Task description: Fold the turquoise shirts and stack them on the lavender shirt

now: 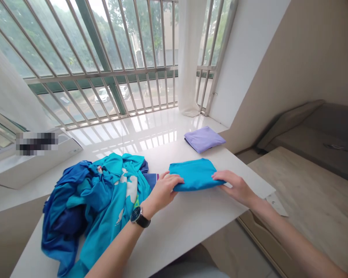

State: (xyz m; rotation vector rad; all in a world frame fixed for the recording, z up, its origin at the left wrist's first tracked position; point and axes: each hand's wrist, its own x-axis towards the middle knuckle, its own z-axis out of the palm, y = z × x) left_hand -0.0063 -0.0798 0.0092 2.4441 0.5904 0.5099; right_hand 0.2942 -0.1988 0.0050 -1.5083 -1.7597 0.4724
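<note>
While the left hand (165, 189) and right hand (235, 187) hold a folded bright-blue cloth (193, 173) between their fingers at opposite ends, it sits over the glossy white counter (174, 224).

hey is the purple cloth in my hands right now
No, your left hand and right hand hold the blue cloth at its two ends, while the purple cloth lies apart beyond it.

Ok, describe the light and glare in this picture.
Head view: daylight through the barred window leaves striped glare on the glossy white surface; head view: the folded blue cloth looks softly lit, the wall at right dimmer; head view: pixelation hides a patch at the white box.
</note>
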